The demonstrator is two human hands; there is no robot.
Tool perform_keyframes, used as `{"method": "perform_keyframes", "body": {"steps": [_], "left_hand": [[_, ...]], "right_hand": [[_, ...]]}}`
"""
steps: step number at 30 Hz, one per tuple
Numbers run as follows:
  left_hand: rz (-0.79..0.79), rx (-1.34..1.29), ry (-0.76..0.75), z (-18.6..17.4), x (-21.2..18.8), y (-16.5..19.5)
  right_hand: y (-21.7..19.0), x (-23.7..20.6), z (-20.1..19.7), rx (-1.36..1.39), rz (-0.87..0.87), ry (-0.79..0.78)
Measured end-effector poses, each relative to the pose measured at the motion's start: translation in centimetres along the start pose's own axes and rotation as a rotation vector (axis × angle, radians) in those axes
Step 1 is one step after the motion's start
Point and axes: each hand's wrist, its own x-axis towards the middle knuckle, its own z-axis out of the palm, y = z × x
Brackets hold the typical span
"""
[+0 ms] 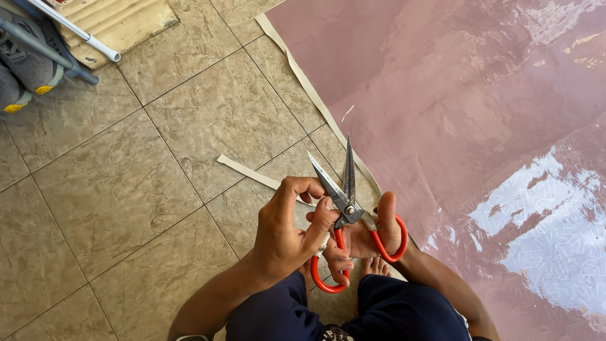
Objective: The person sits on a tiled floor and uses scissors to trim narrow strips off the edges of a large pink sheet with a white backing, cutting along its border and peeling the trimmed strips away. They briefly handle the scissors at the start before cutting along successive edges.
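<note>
I see my left hand (287, 230) and right hand (372, 230) both clamped on the orange-handled steel scissors (346, 208), blades slightly apart, pointing up over the beige tiled floor (126, 177) beside the glossy pink sheet (473, 113).

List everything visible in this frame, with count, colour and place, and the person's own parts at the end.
scissors: one, steel blades open, orange-red handles, centre, held in both hands
glossy sheet: one, dusty pink, spread over the right side
cut strip: one, cream, lying on the tiles left of the blades
floor tiles: beige marbled, left side
shoes: grey, top left corner
white tube: one, top left
cardboard: one, tan, top left
left hand: gripping the scissors near the pivot
right hand: in the handle loops
toes: bare, below the scissors
</note>
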Motion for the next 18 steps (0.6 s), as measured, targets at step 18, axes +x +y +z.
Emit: {"method": "perform_keyframes", "body": {"steps": [18], "left_hand": [[-0.070,0.008,0.000,-1.3,-0.9,-3.0]], "right_hand": [[0.7,2.3,1.5,-0.499,0.003,0.314]]}}
